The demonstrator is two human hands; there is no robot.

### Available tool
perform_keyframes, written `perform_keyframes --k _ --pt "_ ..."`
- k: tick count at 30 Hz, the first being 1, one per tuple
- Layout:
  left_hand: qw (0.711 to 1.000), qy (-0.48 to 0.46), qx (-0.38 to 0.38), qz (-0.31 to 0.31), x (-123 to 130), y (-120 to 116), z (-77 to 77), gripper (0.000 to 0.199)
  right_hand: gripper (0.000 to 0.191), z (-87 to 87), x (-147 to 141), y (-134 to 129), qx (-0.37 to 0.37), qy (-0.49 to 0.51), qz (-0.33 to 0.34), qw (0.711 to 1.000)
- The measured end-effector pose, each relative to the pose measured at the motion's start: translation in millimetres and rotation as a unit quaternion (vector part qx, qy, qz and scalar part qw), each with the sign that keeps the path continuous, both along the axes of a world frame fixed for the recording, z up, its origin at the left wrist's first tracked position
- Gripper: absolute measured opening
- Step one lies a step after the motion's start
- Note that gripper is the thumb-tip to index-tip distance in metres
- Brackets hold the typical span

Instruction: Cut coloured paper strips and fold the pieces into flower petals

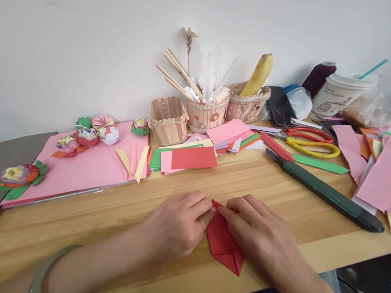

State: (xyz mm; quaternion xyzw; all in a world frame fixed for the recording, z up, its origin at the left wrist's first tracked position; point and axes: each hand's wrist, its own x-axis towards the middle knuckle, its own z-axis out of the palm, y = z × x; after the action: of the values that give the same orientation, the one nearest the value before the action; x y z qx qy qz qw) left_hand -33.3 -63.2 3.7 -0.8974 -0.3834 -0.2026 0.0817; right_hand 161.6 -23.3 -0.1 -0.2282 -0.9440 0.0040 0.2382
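A folded red paper (225, 243) lies on the wooden table near its front edge, its lower end coming to a creased point. At its upper left corner, my left hand (184, 219) has its fingers closed on the paper. My right hand (257, 228) presses on the upper right edge with bent fingers, and the fingertips of both hands almost meet at the top. A ring is on a left finger and a pale bangle (50, 269) on the left wrist.
Paper flowers (88, 135) sit on pink sheets (103, 166) at left. Behind are paper strips (193, 158) and wooden baskets (169, 120). A dark green cutter (329, 192), yellow-handled scissors (312, 147), paper pieces (383, 176) and a cup (344, 96) lie right.
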Motion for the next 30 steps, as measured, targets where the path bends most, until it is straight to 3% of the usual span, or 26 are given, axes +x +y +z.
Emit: perform_keyframes --k 11,20,30 --pt "1.000 0.023 -0.001 0.008 -1 -4 -1.9 0.025 0.019 -4.4 3 3 -0.022 -0.001 0.001 1.000" --pt "0.999 0.033 -0.041 0.009 -3 -3 1.0 0.025 0.023 4.5 -5 11 -0.089 -0.039 0.000 0.995" --pt "0.999 -0.006 -0.043 0.006 -1 -3 -3.3 0.021 0.029 5.6 6 7 -0.108 -0.023 0.015 0.994"
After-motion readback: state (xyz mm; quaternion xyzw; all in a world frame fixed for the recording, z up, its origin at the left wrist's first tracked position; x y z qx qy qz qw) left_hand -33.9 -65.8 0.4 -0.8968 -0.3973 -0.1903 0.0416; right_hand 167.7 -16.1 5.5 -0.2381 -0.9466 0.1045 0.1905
